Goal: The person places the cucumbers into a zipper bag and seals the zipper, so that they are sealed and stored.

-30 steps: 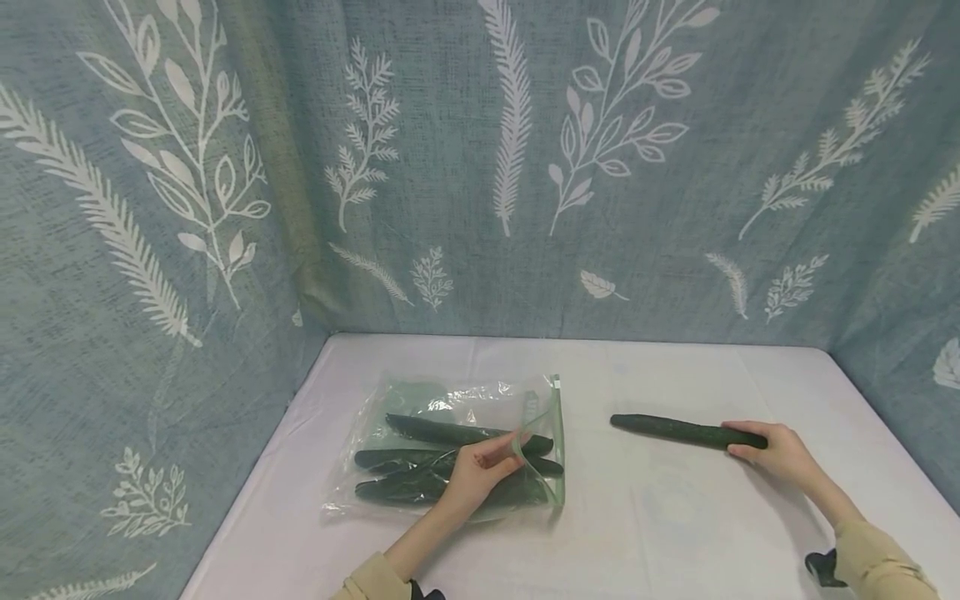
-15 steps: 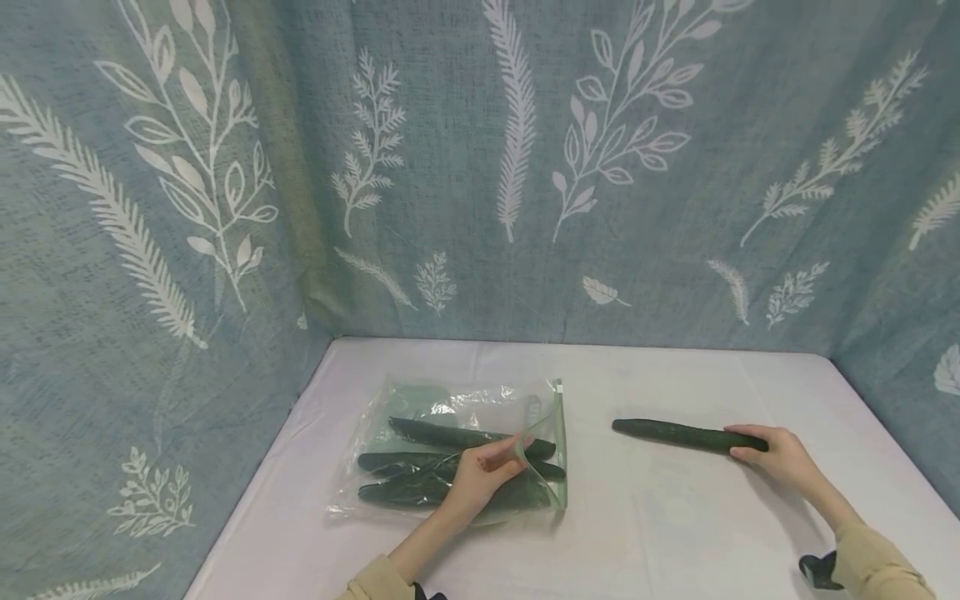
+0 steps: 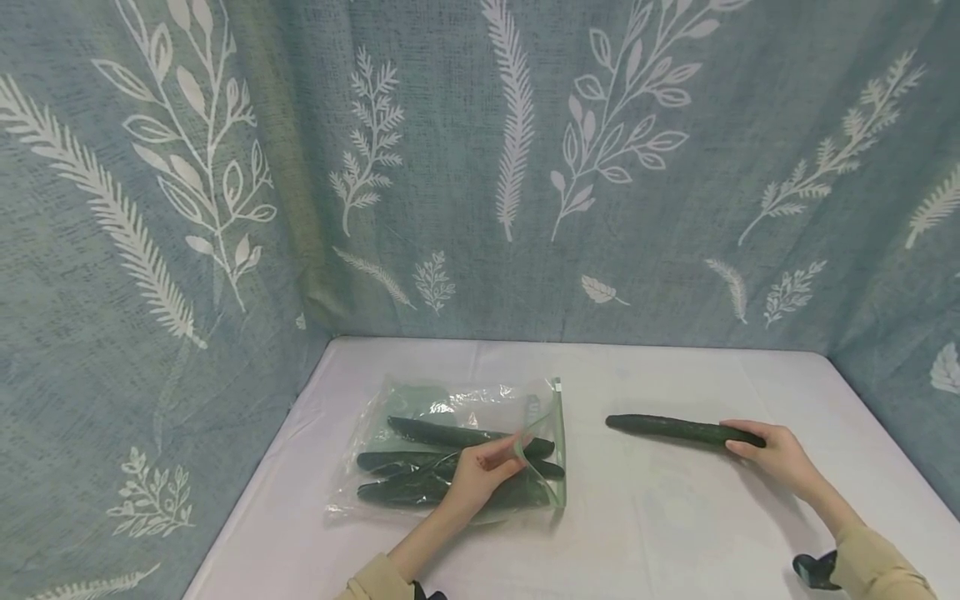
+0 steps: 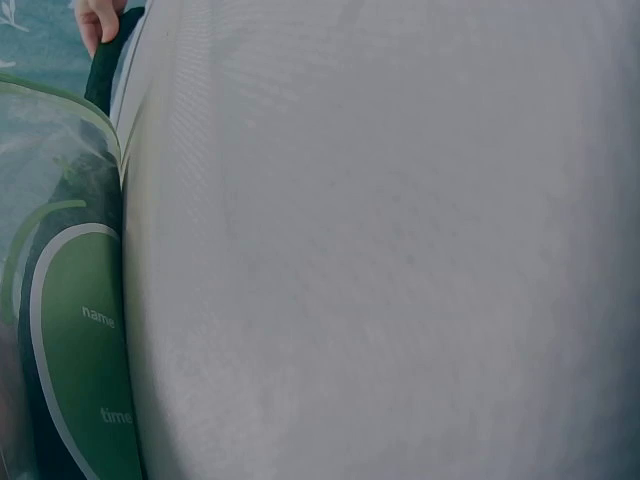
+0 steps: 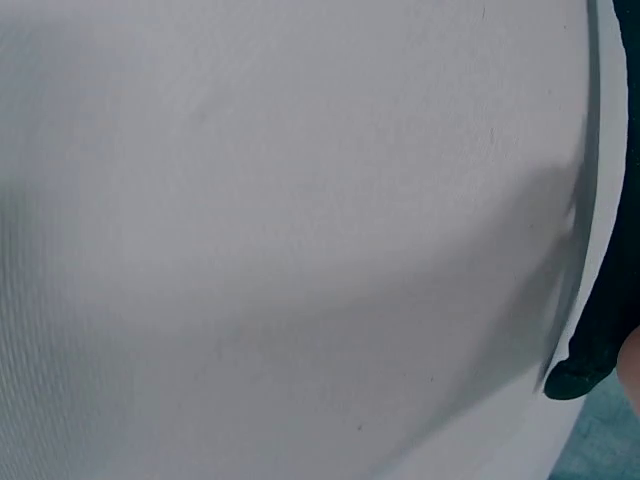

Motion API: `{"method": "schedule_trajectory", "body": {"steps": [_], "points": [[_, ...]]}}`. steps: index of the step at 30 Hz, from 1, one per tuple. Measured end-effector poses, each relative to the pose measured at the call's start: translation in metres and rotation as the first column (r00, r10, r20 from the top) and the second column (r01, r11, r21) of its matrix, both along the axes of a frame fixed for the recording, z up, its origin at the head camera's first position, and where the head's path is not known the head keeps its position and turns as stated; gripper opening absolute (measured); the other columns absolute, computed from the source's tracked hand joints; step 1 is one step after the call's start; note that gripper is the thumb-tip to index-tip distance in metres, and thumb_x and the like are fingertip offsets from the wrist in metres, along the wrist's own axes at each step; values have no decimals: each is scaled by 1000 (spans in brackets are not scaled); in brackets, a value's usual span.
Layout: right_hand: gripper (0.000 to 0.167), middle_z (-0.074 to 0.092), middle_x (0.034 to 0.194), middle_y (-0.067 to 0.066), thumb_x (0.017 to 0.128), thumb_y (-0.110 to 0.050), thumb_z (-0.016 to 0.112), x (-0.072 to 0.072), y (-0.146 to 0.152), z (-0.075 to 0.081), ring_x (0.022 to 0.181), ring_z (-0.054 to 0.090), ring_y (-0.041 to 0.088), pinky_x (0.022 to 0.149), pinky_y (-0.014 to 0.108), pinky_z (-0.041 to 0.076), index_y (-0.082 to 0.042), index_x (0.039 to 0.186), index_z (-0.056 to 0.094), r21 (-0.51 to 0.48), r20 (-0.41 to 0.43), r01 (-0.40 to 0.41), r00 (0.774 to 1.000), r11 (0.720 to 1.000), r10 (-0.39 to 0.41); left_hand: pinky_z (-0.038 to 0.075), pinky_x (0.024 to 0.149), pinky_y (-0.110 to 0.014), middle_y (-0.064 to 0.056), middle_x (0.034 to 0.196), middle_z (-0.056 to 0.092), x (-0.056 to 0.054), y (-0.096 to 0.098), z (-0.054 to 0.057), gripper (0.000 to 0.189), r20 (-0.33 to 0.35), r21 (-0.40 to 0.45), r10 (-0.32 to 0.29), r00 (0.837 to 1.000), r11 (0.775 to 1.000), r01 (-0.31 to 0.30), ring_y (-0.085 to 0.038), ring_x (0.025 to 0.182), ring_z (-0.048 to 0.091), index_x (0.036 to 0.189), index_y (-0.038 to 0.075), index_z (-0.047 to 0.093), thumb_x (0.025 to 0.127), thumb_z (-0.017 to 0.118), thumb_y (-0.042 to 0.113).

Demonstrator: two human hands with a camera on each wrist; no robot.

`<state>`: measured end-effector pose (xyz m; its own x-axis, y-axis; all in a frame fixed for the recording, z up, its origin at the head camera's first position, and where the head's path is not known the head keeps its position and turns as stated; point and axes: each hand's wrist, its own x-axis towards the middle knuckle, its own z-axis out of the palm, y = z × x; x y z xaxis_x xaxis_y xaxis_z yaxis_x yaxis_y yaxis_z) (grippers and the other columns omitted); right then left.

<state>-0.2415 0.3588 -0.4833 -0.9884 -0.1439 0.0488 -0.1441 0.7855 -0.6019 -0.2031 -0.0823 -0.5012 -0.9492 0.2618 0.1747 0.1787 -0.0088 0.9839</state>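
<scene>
A clear zip bag (image 3: 480, 392) with a green zip edge lies on its side, its mouth facing right. Inside it are 3 dark green cucumbers (image 3: 427, 432), side by side. My left hand (image 3: 474, 479) pinches the near lip of the bag's mouth, holding it apart from the far lip. To the right, my right hand (image 3: 772, 454) grips another cucumber (image 3: 660, 427) by its right end, the other end pointing toward the bag. In the left wrist view the bag's green printed label (image 4: 90, 340) shows; the right wrist view catches the held cucumber's end (image 5: 590, 365).
A white cloth covers the table (image 3: 600, 533). Blue-green curtains (image 3: 450, 167) with white leaf prints stand behind it and at both sides. Dark wrist devices (image 3: 816, 572) sit by the sleeves.
The right hand has moved the gripped cucumber slightly to the left, toward the bag. My left hand keeps its pinch on the bag's lip, and the view has shifted a little.
</scene>
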Motion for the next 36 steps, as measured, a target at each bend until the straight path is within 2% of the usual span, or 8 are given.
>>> {"method": "schedule_trajectory", "body": {"steps": [6, 11, 15, 17, 20, 32, 34, 36], "points": [[47, 50, 131, 35, 92, -24, 62, 0, -5, 3, 121, 45, 53, 94, 59, 45, 7, 128, 54, -73, 23, 34, 999, 997, -33, 51, 96, -24, -22, 127, 58, -1, 1, -1, 45, 3, 32, -14, 1000, 999, 14, -39, 120, 55, 126, -5, 54, 84, 67, 7], [50, 51, 131, 33, 94, -28, 61, 2, -10, 10, 119, 49, 47, 83, 27, 52, 5, 130, 52, -91, 29, 59, 998, 994, -56, 53, 93, -24, -24, 125, 58, -2, 1, -2, 44, -14, 26, -8, 1000, 1000, 8, -40, 117, 57, 125, -7, 54, 85, 67, 6], [51, 52, 131, 31, 93, -30, 61, 4, -12, 15, 105, 57, 7, 74, 10, 44, 4, 130, 53, -104, 33, 69, 997, 992, -66, 53, 92, -23, -26, 125, 57, -2, 1, -2, 44, -29, 21, -11, 1000, 1000, 12, -37, 114, 59, 125, -8, 53, 85, 66, 5], [51, 53, 131, 31, 93, -30, 62, 4, -13, 17, 97, 46, -14, 73, 9, 44, 5, 129, 53, -118, 31, 72, 997, 990, -69, 54, 92, -22, -27, 125, 57, -1, 1, -1, 44, -30, 26, -14, 999, 1000, 15, -36, 114, 60, 126, -9, 53, 85, 66, 4], [50, 54, 129, 31, 92, -29, 63, 5, -16, 18, 89, 34, -27, 73, 9, 45, 5, 128, 55, -143, 23, 66, 998, 987, -63, 54, 91, -22, -28, 125, 56, -1, 1, 0, 45, -28, 36, -18, 999, 999, 19, -39, 113, 59, 126, -9, 52, 86, 66, 4], [51, 54, 131, 28, 90, -30, 65, 8, -26, 13, 90, 35, -26, 75, 10, 45, 3, 128, 56, -164, 45, 62, 997, 984, -55, 53, 93, -24, -26, 127, 56, 0, 0, 0, 46, 16, 26, -8, 1000, 1000, 7, -42, 115, 57, 128, -6, 52, 86, 66, 6], [50, 55, 131, 27, 90, -30, 66, 9, -29, 12, 97, 44, -17, 76, 9, 44, 2, 127, 57, -160, 44, 63, 997, 985, -56, 53, 93, -24, -26, 128, 56, 0, 0, 0, 46, 20, 27, -11, 1000, 1000, 11, -42, 115, 57, 128, -6, 52, 86, 65, 5], [49, 55, 130, 28, 89, -28, 66, 11, -32, 11, 107, 55, 2, 76, 9, 43, 3, 127, 57, -163, 42, 52, 998, 985, -46, 53, 93, -24, -26, 128, 56, 0, 0, 0, 46, 26, 22, -11, 1000, 1000, 10, -42, 114, 58, 129, -6, 52, 86, 65, 4]]}}
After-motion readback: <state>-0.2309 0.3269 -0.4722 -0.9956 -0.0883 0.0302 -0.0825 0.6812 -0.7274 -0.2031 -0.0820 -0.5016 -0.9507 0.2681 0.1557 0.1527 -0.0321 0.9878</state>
